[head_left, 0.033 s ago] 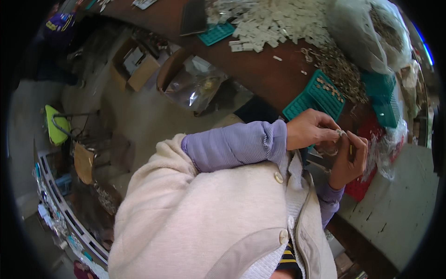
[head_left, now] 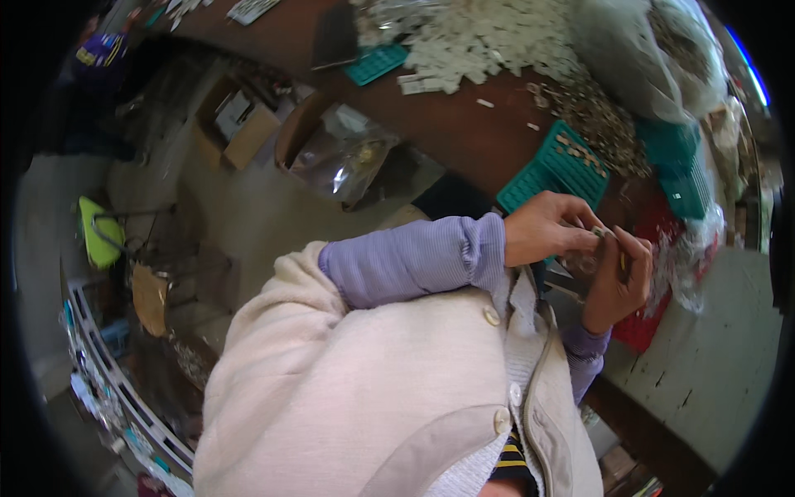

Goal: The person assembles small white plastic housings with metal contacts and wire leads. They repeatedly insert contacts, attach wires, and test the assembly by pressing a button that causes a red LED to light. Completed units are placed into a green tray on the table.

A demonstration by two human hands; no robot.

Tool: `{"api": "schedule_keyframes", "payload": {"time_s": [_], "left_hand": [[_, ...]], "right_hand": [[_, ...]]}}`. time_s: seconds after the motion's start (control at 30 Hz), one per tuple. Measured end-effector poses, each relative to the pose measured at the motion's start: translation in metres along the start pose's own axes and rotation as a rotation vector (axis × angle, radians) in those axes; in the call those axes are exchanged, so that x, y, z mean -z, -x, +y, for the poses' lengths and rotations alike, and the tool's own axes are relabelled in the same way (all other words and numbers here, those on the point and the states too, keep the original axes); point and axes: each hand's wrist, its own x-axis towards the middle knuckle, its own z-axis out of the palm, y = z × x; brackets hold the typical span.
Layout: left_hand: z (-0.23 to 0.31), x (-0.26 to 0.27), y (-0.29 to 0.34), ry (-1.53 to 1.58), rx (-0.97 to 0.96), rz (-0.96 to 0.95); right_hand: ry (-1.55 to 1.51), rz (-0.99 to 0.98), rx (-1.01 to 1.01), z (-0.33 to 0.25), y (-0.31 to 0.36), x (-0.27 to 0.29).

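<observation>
In front of my chest, my left hand (head_left: 542,226) reaches across with its thumb and forefinger pinched on a small pale piece (head_left: 598,233). My right hand (head_left: 619,282) meets it there, fingers curled, its fingertips closed on the same piece. The fingers cover most of the piece, so its exact kind cannot be made out. Just beyond my left hand lies a green plastic tray (head_left: 527,184) with rows of pockets. Small brownish parts (head_left: 577,151) lie along its far side. Behind it spreads a heap of small brass-coloured metal parts (head_left: 603,124).
White plastic pieces (head_left: 497,41) cover the back of the brown table (head_left: 476,137). A clear bag (head_left: 617,50), stacked green trays (head_left: 683,170) and a red bag (head_left: 642,323) stand right. Cardboard boxes (head_left: 251,137) and a green chair (head_left: 98,234) are left. Another person (head_left: 99,58) is far left.
The whole view has shifted slightly, so things sit a little further left. Both hands stay together; the piece between the fingertips is more covered now.
</observation>
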Motion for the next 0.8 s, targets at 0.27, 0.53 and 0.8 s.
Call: {"api": "schedule_keyframes", "payload": {"time_s": [0.27,0.53,0.8], "left_hand": [[0.021,-0.005,-0.013,-0.046,0.108,0.105],[0.009,-0.031,-0.067,0.023,0.444,-0.122],[0.005,-0.026,-0.089,-0.04,0.346,0.068]], "right_hand": [[-0.184,0.031,0.104,0.013,0.002,-0.001],[-0.081,0.203,0.041,0.055,0.011,0.023],[0.632,0.137,-0.315,0.184,0.021,0.104]]}}
